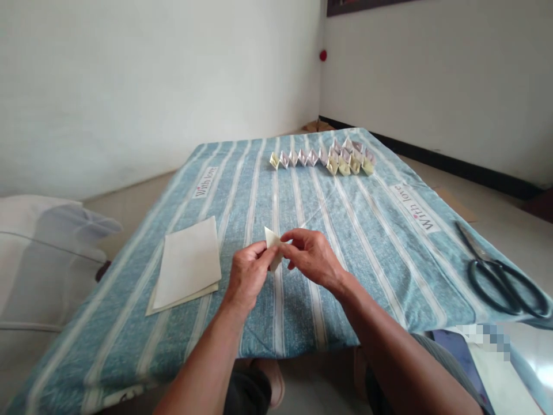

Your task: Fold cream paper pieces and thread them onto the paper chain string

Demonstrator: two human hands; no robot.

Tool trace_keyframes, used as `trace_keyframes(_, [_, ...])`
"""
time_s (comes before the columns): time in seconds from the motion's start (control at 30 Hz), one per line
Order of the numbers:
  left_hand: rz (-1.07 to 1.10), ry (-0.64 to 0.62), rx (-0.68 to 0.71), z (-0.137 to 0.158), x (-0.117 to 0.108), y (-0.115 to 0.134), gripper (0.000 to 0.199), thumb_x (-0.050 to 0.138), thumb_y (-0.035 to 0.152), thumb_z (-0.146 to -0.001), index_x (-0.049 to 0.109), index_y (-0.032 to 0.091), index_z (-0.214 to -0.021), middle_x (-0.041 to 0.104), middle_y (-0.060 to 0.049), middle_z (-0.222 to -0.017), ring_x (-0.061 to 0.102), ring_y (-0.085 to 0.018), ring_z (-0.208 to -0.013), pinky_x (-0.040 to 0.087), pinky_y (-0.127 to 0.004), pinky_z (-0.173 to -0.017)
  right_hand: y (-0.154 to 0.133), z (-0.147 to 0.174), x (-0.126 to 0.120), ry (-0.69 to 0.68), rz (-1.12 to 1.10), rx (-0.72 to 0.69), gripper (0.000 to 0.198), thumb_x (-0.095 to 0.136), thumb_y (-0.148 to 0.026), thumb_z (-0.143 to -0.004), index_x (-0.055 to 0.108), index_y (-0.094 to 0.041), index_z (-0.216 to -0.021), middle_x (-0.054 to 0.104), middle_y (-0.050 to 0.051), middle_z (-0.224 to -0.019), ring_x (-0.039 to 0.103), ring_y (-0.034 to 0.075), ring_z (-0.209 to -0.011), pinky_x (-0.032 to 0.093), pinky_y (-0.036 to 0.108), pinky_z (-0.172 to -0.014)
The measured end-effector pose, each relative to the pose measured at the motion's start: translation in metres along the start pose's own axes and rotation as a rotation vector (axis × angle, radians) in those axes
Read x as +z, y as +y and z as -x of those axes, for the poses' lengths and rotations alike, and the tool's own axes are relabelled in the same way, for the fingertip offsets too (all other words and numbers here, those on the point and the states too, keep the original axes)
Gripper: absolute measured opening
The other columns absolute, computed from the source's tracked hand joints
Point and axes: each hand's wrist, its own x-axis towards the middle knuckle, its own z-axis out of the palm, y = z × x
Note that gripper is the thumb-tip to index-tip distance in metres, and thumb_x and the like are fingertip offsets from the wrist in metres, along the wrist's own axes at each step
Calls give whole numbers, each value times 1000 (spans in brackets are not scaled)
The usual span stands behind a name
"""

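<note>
A small folded piece of cream paper [273, 237] stands up between my two hands, a little above the striped tablecloth. My left hand [252, 266] pinches its left side between thumb and fingers. On the other side, the thumb and index finger of my right hand [311, 253] close on the paper's right edge. Part of the paper is hidden behind the fingers. To the left of my left hand lies a stack of flat cream paper sheets [188, 262], the lower sheet poking out underneath.
Several folded paper pieces [302, 158] stand in a row at the table's far side, bunched toward the right. Black-handled scissors [496, 276] lie at the right edge. A blue striped tablecloth [242, 196] covers the table. White walls rise behind.
</note>
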Motion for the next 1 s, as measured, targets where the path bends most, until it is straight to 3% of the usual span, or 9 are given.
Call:
trace_keyframes(0.17, [-64,-9,41,0,-8,6,30,66,45,-68,64,17,-58,45,5,-44,47,-13,-49,32,-22,-45,-31,21,-18,-49,100,-23,17,59,-26,-83,68,-13,-89,60,-2,-58,58,12,-54,44,24,-53])
trace_keyframes(0.3, [-96,-50,55,7,-1,0,30,63,44,-70,63,17,-57,46,4,-46,45,-12,-49,31,-22,-46,-57,83,-55,-197,262,6,15,60,-26,-85,71,-17,-88,66,0,-69,60,12,-63,45,24,-59])
trace_keyframes(0.4, [-108,-101,56,10,6,-5,31,62,43,-73,62,16,-57,50,4,-50,44,-12,-52,31,-22,-49,-49,137,-86,-266,327,133,15,58,-27,-86,70,-19,-81,68,0,-71,62,13,-67,46,22,-63])
trace_keyframes(0.5, [-113,-138,48,11,10,-7,31,62,43,-74,61,17,-58,50,4,-52,43,-12,-53,30,-23,-50,-2,183,-114,-132,351,367,23,52,-33,-87,68,-19,-78,63,-1,-65,61,13,-61,46,22,-60])
trace_keyframes(0.6, [-107,-150,29,11,11,-5,32,63,43,-74,58,17,-56,46,5,-51,40,-11,-52,29,-23,-49,72,219,-130,2,355,562,23,49,-34,-82,62,-20,-69,58,-2,-59,60,14,-54,46,23,-53])
trace_keyframes(0.77, [-112,-147,18,12,13,-2,35,62,40,-75,50,17,-52,38,6,-50,35,-9,-50,26,-22,-47,173,246,-134,93,708,608,21,46,-31,-74,66,-24,-76,66,2,-66,67,22,-67,48,30,-63])
trace_keyframes(0.87, [-127,-164,22,11,13,-3,32,62,39,-76,54,17,-54,42,5,-50,38,-10,-50,28,-22,-47,202,244,-156,277,970,586,28,42,-34,-80,66,-23,-73,71,11,-82,68,26,-81,49,32,-68])
trace_keyframes(0.93, [-140,-172,32,10,11,-6,30,62,41,-76,57,18,-57,48,4,-52,43,-11,-52,31,-23,-48,212,248,-188,408,1068,689,34,37,-36,-82,64,-19,-71,69,20,-83,67,34,-80,49,40,-66])
trace_keyframes(1.0, [-152,-180,34,8,8,-10,30,63,42,-76,57,18,-58,53,2,-54,48,-13,-53,33,-23,-48,217,264,-224,581,1212,860,35,37,-39,-82,66,-20,-80,68,20,-90,67,35,-80,50,42,-63])
